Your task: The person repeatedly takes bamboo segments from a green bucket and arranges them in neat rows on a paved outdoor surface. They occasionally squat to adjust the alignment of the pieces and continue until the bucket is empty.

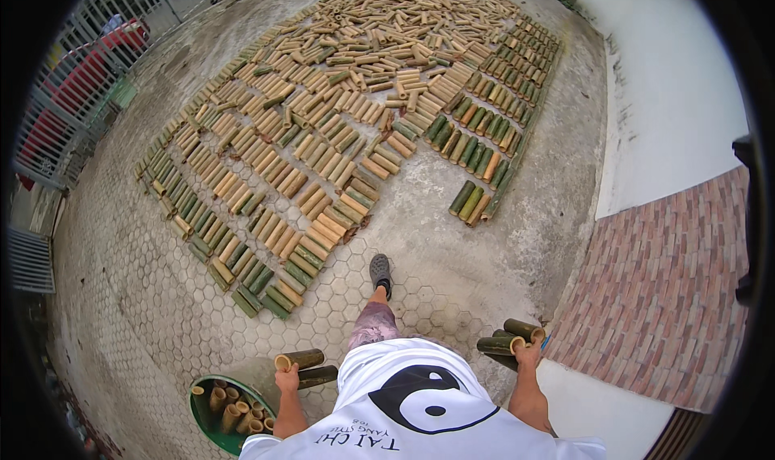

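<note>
My left hand (pixel 286 378) is closed on short, hollow bamboo tubes (pixel 305 358); two show, pointing to the right, one above the other. Out to the right, my right hand (pixel 529 354) grips a bundle of bamboo tubes (pixel 494 344), with fingers hooked at their open ends. How many it holds is partly hidden. Beside my left forearm stands a round green tub (pixel 216 441) with several more tubes upright inside. Ahead on the ground lie rows of cut bamboo tubes (pixel 323 232), tan and green, the closest rows lined up side by side.
Beyond the rows, tubes lie in a loose spread (pixel 387 32). A separate block of greener tubes (pixel 476 157) lies at right, edged by a long pole. Hexagonal paving (pixel 145 315) runs underfoot. A white wall (pixel 670 80) bounds the right, a metal gate (pixel 77 80) the left.
</note>
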A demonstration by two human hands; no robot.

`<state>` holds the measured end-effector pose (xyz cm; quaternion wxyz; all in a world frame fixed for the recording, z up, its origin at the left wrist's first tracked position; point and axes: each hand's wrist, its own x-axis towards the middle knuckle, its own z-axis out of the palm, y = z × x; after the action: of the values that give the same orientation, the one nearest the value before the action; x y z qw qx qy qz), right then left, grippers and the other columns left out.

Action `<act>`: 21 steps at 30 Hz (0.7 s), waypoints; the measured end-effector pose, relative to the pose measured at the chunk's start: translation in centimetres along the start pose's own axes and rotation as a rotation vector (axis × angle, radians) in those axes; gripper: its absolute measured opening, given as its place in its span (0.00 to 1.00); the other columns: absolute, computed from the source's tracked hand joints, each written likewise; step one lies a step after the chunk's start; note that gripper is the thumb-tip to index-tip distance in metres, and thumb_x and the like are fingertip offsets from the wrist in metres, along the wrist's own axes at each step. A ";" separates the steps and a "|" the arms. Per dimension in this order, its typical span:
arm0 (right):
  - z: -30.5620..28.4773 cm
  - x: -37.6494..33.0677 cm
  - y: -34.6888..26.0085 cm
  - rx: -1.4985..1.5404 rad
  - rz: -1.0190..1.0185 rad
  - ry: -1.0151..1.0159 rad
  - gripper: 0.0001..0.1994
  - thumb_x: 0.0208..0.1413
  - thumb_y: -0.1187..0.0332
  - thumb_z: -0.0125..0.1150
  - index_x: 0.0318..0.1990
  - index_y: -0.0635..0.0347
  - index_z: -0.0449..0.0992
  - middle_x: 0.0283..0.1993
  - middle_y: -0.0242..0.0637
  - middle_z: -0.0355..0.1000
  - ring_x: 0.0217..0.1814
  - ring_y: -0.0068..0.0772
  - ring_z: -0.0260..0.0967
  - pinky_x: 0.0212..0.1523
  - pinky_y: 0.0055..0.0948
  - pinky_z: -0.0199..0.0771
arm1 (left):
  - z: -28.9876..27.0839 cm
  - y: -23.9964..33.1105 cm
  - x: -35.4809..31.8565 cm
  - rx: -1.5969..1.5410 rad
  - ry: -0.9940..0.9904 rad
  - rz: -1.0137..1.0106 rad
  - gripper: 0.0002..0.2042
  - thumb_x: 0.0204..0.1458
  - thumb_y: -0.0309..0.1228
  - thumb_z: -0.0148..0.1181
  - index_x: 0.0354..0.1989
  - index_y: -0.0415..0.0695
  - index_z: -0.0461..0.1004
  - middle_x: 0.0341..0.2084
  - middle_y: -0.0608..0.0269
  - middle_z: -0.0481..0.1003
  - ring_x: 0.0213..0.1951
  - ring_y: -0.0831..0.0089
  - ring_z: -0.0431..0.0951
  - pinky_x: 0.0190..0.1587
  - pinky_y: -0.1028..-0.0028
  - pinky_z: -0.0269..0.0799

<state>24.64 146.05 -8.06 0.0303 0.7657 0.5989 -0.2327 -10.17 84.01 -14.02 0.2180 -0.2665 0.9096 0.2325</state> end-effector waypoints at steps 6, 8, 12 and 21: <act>0.0 4.0 -8.5 0.317 0.338 0.043 0.40 0.48 0.73 0.68 0.71 0.54 0.57 0.67 0.53 0.64 0.68 0.51 0.63 0.66 0.40 0.64 | 2.9 27.0 12.7 0.040 -0.003 0.423 0.20 0.47 0.42 0.71 0.28 0.33 0.76 0.24 0.48 0.78 0.29 0.53 0.78 0.38 0.59 0.73; 0.5 5.1 -11.3 0.507 0.484 0.018 0.39 0.54 0.78 0.60 0.74 0.52 0.51 0.72 0.52 0.56 0.73 0.52 0.56 0.68 0.45 0.61 | 2.8 35.8 13.5 0.104 -0.048 0.449 0.19 0.49 0.41 0.69 0.29 0.33 0.74 0.24 0.49 0.76 0.29 0.53 0.76 0.38 0.58 0.72; 4.0 10.1 -18.1 0.683 0.501 0.009 0.39 0.55 0.76 0.58 0.74 0.53 0.48 0.70 0.52 0.57 0.68 0.49 0.62 0.61 0.37 0.65 | 6.3 53.9 13.2 0.027 -0.103 0.699 0.17 0.53 0.39 0.67 0.32 0.34 0.73 0.24 0.51 0.73 0.28 0.58 0.72 0.37 0.57 0.69; 22.6 22.6 -36.5 1.059 0.582 -0.117 0.38 0.56 0.79 0.57 0.73 0.55 0.48 0.67 0.48 0.60 0.69 0.46 0.60 0.65 0.37 0.62 | 32.7 74.0 12.8 -0.347 -0.299 0.698 0.17 0.58 0.41 0.64 0.36 0.35 0.72 0.32 0.57 0.74 0.35 0.66 0.70 0.40 0.62 0.67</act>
<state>-12.62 169.32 -28.54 -0.2594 0.7951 0.1651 -0.5227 -54.39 152.25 -24.09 0.2078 0.0617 0.8508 0.4786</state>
